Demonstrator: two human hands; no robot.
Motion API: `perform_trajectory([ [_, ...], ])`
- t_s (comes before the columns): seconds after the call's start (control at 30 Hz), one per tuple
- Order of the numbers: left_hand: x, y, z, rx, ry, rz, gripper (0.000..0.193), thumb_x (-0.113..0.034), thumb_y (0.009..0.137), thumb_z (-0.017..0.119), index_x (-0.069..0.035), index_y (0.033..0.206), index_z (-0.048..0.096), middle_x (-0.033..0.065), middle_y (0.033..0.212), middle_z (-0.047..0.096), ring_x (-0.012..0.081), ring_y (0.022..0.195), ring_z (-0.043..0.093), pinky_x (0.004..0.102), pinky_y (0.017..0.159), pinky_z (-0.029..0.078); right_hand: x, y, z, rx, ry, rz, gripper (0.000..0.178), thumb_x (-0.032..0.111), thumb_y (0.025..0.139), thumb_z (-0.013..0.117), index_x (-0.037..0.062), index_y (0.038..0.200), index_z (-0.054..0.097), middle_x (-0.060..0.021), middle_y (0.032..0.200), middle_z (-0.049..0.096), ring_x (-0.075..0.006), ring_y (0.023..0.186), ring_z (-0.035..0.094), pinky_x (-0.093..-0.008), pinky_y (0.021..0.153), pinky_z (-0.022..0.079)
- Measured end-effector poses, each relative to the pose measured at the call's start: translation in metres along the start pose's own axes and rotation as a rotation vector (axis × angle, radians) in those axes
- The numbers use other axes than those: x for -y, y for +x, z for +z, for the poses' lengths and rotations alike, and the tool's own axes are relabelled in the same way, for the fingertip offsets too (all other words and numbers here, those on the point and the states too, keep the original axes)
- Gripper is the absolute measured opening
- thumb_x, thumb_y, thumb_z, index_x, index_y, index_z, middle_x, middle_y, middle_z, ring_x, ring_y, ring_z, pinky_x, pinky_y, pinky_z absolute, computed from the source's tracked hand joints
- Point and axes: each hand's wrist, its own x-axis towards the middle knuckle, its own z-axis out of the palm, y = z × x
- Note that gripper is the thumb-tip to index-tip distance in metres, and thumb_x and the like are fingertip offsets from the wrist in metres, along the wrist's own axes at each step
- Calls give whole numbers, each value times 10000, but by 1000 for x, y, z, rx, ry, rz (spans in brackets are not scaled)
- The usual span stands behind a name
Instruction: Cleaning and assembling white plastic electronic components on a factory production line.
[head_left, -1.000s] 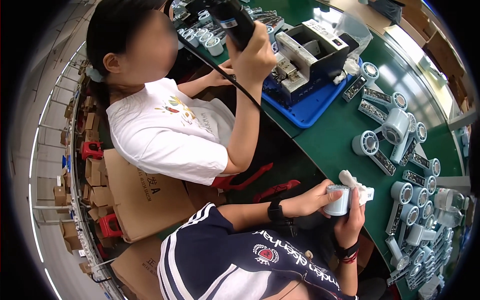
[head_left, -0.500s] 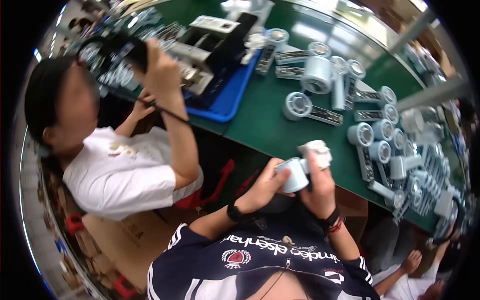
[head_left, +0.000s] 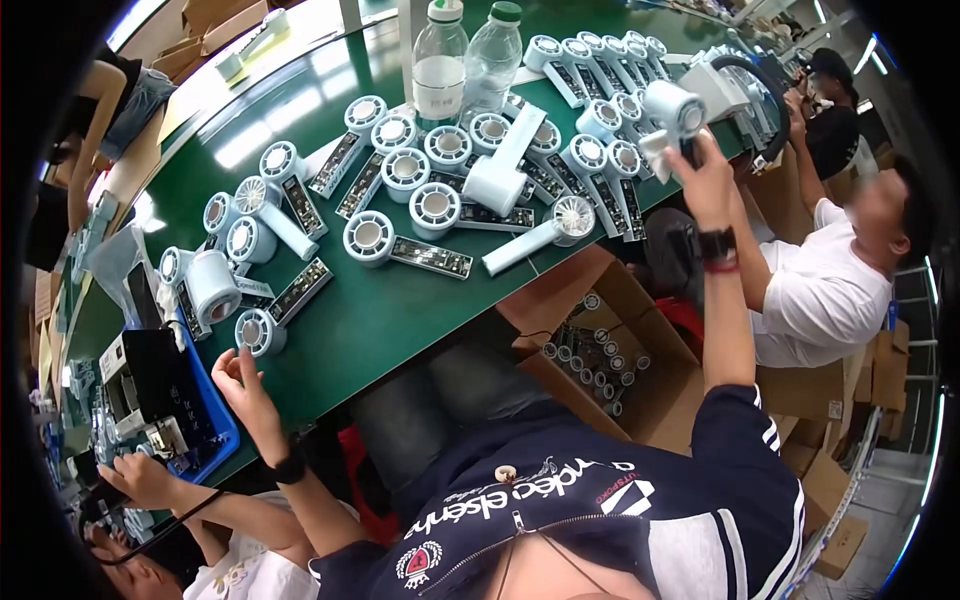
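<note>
At the far right, my right hand point(head_left: 708, 180) is raised over the table's edge and closed on a light-blue handheld fan point(head_left: 672, 105). A crumpled white cloth point(head_left: 655, 156) shows by the same fingers; how it is held is partly hidden. On the left, my left hand point(head_left: 247, 395) is open with fingers apart. Its fingertips reach the rim of a light-blue fan point(head_left: 258, 332) that lies with its handle's circuit board exposed; I cannot tell whether they touch. Nearby, another fan point(head_left: 368, 240) lies with its open handle pointing right.
Many similar fans cover the green table point(head_left: 370, 325), with a row point(head_left: 590, 60) at the back right. Two plastic bottles point(head_left: 440, 75) stand behind them. A cardboard box point(head_left: 650, 370) below the edge holds fan parts. Co-workers sit either side; a blue tray point(head_left: 222, 425) is left.
My view has swung right. My hands, together on a fan and cloth before, are now far apart: the left reaches to the table's left, the right carries the fan and cloth to the right.
</note>
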Motion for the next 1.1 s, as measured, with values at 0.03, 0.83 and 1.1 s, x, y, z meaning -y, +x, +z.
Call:
perform_trajectory([
  [0.03,6,12,4,12,-20,4,403,-287,933,643,-1,1177,499,71,1060,503,156,936,506,307,795,443,-49,22,-16,-12,-175,54,338,164,807,744,-49,1056,656,-146,900,712,-183,840,675,-312,737,504],
  [0.83,2,-74,9,121,-14,333,671,-214,638,857,-60,1165,471,118,1157,525,278,1096,534,377,924,437,-86,-8,73,654,916,556,436,239,997,488,13,1370,492,-109,1290,582,-215,1126,572,-322,970,452],
  [1.1,-35,-146,-13,38,-208,343,673,-54,632,821,-36,1184,437,151,1172,503,298,1105,529,379,927,448,193,-133,120,835,1333,658,460,250,1043,367,-11,1418,411,-168,1299,540,-231,1178,544,-364,1016,432],
])
